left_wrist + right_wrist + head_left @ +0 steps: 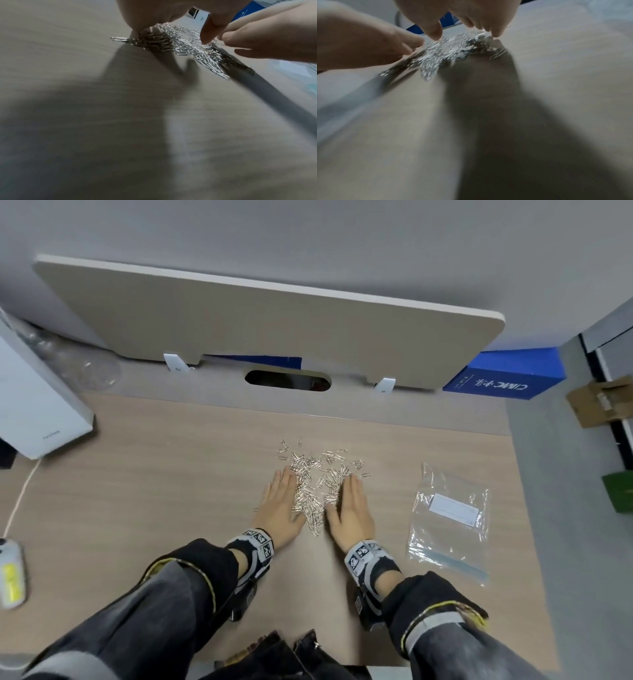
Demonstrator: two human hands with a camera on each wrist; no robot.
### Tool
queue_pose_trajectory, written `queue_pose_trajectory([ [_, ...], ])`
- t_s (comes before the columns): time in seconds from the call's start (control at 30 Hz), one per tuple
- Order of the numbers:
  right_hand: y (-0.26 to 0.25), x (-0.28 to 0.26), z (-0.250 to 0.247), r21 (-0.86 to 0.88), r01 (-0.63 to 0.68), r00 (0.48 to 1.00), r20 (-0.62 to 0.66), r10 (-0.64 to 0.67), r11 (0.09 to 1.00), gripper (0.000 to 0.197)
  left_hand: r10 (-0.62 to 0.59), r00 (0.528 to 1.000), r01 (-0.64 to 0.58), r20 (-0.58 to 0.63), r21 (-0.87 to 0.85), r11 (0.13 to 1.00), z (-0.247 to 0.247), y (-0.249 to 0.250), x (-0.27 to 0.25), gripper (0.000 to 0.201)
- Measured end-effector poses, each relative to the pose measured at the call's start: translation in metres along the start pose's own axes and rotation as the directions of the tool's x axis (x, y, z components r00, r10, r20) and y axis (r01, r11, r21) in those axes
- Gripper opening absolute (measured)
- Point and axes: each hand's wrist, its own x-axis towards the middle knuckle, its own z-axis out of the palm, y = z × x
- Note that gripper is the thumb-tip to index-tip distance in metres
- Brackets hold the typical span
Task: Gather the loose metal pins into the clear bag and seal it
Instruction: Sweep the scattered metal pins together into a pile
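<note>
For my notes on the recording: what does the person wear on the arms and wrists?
Both hands are bare: left hand, right hand. Each wrist carries a grey-and-black strap with black-and-white square code markers: left strap, right strap. The sleeves are dark grey, with yellow-edged cuffs.

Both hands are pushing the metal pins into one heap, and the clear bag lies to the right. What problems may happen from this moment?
1. The left hand and right hand flank the heap of pins, but strays beyond the fingertips may be left behind.
2. One pin lies outside the left hand and could be missed.
3. The clear bag lies flat, untouched; whether its mouth is open is unclear, so pins may spill during filling.
</note>
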Motion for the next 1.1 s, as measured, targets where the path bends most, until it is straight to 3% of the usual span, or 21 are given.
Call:
queue_pose_trajectory([
  [0.13, 0.007, 0.048, -0.025, -0.033, -0.114, 0.993, -0.047, 0.112, 0.993, 0.068, -0.077, 0.997, 0.078, -0.012, 0.058, 0.995, -0.020, -0.010, 0.022, 0.090],
  [0.2, 0.008, 0.059, -0.028, -0.060, -0.106, 0.994, -0.014, 0.105, 0.993, 0.069, -0.093, 0.995, 0.095, -0.026, 0.070, 0.993, -0.030, -0.011, 0.036, 0.088],
  [0.37, 0.003, 0.041, -0.003, -0.155, 0.076, 0.989, 0.136, -0.055, 0.985, 0.072, -0.100, 0.994, 0.102, -0.035, 0.080, 0.992, -0.032, -0.003, 0.059, 0.085],
  [0.53, 0.005, 0.026, 0.005, -0.192, 0.255, 0.955, 0.202, -0.216, 0.948, 0.074, 0.071, 0.995, -0.081, 0.066, 0.178, 0.981, -0.013, -0.004, 0.048, 0.081],
  [0.63, 0.004, 0.054, -0.006, -0.207, 0.186, 0.980, 0.110, -0.166, 0.961, 0.072, 0.116, 0.990, -0.130, 0.081, 0.188, 0.973, -0.010, -0.011, 0.039, 0.082],
  [0.77, -0.005, 0.090, -0.014, -0.217, 0.133, 0.986, 0.125, -0.107, 0.967, 0.072, 0.053, 0.999, -0.052, -0.009, 0.136, 0.989, -0.020, -0.019, 0.037, 0.083],
  [0.97, -0.011, 0.047, 0.000, -0.233, 0.338, 0.920, 0.285, -0.269, 0.912, 0.073, 0.043, 0.999, -0.039, -0.024, 0.154, 0.987, -0.039, -0.012, 0.072, 0.077],
  [1.1, -0.001, 0.029, -0.009, -0.209, 0.364, 0.916, 0.255, -0.309, 0.907, 0.073, 0.045, 0.999, -0.044, -0.002, 0.180, 0.983, -0.036, 0.001, 0.095, 0.071],
])
